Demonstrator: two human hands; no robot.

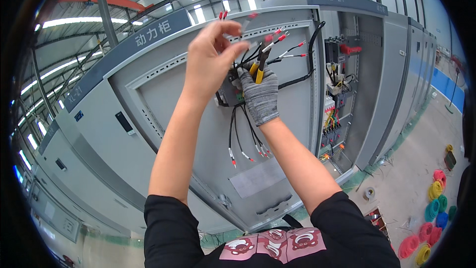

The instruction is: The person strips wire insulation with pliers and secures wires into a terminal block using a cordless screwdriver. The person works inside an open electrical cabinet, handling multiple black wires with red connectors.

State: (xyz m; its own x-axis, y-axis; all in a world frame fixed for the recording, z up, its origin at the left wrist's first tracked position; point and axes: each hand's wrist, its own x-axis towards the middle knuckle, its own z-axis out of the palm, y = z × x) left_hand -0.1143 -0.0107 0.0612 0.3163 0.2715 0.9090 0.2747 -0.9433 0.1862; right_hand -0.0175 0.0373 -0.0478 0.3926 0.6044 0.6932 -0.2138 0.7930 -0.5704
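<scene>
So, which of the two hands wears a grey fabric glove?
The right hand: its grey fabric glove covers it to the wrist as it holds a yellow-and-black-handled tool. The left hand is bare.

Near the upper centre, a glove [261, 98] is showing mottled grey, and pliers [259, 75] are displaying yellow handles and a dark head. Black wires [230, 136] are ending in white sleeves and red tips. The central panel [213, 144] is appearing plain pale grey, while header strips [119, 49] are carrying white characters on slate blue. At the lower edge, a black shirt [170, 228] is bearing maroon-and-white bear motifs on pink. Wire coils [428, 213] at the lower right are mixing pink, yellow, teal, green and blue.
</scene>
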